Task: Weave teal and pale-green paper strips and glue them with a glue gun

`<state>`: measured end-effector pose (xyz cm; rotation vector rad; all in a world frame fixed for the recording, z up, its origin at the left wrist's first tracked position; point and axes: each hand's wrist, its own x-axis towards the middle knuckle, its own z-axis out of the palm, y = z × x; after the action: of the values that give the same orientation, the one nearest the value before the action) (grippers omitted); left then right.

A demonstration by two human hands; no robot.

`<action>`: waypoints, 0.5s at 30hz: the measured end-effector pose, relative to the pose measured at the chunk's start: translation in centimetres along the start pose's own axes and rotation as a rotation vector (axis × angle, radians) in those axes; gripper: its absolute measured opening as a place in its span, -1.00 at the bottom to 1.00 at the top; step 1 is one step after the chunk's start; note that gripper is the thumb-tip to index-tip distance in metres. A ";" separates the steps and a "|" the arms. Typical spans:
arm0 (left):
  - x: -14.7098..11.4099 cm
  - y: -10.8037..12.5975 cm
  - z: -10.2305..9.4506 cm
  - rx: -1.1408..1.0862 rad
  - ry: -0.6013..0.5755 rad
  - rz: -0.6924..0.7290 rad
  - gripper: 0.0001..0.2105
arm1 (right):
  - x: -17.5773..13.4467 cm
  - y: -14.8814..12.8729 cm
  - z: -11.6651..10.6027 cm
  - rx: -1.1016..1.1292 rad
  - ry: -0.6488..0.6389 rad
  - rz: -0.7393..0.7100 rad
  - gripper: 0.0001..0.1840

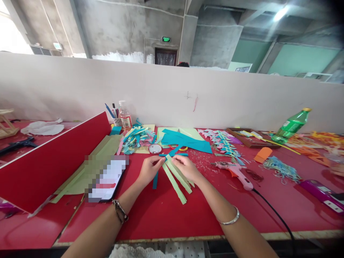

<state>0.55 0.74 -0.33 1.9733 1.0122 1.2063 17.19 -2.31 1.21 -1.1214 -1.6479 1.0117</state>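
Note:
Both hands meet over the middle of the red table. My left hand [149,168] is closed, its thumb and fingers pinching blue and pale green paper strips where they cross. Opposite it, my right hand [186,167] pinches the top of the pale green paper strips [176,182], which fan down toward me. Blue paper strips [155,181] stick out below my left hand and beyond the fingertips. How the strips are joined is hidden by the fingers. Just past the hands lies a round roll of tape [155,148], beside a heap of cut paper strips [138,138].
A pink glue gun [236,173] with a black cord lies right of my hands. A phone [107,179] is on the left, near a red upright board [59,165]. Blue paper sheets [188,139] lie behind. A green bottle [291,127] leans at the far right.

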 end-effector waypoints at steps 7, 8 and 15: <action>0.0 0.3 -0.1 0.003 -0.003 0.006 -0.68 | -0.2 0.0 0.6 0.049 -0.036 -0.020 -0.72; 0.0 0.4 -0.1 0.002 -0.002 0.005 -0.67 | -0.1 0.1 0.6 0.039 -0.036 -0.023 -0.71; 0.1 0.1 -0.1 -0.015 -0.001 -0.003 -0.68 | 0.0 0.5 0.4 -0.022 -0.008 -0.022 -0.65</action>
<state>0.54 0.75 -0.14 1.9604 1.0027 1.2078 16.96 -2.25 0.65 -1.1135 -1.6775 0.9872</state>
